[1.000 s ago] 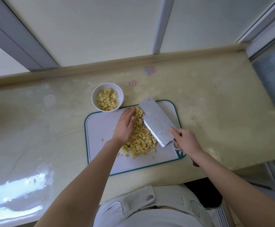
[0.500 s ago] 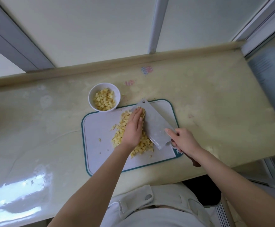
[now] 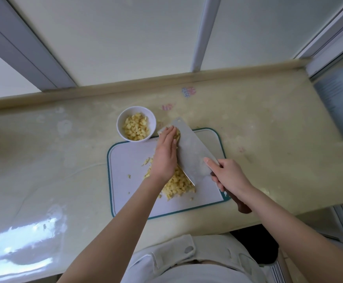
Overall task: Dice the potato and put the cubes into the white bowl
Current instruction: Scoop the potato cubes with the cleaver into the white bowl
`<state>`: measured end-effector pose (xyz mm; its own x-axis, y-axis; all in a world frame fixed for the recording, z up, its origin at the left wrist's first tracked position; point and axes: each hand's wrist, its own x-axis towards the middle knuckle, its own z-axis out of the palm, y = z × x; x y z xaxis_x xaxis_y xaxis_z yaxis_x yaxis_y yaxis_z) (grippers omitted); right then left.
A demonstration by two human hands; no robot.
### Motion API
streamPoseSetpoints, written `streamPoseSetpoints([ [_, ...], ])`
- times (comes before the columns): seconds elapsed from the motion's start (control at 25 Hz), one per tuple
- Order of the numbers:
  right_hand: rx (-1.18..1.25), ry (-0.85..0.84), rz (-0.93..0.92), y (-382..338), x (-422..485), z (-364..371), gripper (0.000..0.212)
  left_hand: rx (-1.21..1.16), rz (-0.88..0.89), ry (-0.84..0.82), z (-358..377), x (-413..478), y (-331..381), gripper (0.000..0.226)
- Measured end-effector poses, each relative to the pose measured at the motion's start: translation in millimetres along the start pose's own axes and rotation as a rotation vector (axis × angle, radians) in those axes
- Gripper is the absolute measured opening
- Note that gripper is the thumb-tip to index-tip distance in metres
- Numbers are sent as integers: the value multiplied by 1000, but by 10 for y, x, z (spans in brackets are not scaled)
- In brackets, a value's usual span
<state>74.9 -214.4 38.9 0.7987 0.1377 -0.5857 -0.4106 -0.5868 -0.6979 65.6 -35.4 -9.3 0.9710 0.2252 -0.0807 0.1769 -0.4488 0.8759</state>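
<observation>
A white bowl (image 3: pixel 120 127) with yellow potato cubes inside stands just beyond the far left corner of the teal-edged cutting board (image 3: pixel 129 170). My right hand (image 3: pixel 229 176) grips the dark handle of a cleaver (image 3: pixel 189 152), its forefinger laid along the blade. The blade is tilted and its tip reaches past the board's far edge, beside the bowl. My left hand (image 3: pixel 165 154) lies flat with straight fingers, pressing potato cubes against the blade. A heap of diced potato (image 3: pixel 178 185) stays on the board below the blade.
The board lies on a pale yellow counter (image 3: pixel 268 139) with a raised back ledge and a window behind. A few stray potato bits lie on the board's left half. The counter's front edge runs close to my body.
The cleaver and my left hand have moved together toward the bowl, carrying cubes on the blade. The blade tip now reaches past the board's far edge. Part of the heap stayed behind.
</observation>
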Motion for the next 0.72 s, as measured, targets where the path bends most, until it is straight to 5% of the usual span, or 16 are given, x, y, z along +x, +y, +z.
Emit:
streamPoseSetpoints([
  [0.72, -147, 41, -128, -716, 467, 555, 43, 89, -115, 126, -672, 602, -395, 40],
])
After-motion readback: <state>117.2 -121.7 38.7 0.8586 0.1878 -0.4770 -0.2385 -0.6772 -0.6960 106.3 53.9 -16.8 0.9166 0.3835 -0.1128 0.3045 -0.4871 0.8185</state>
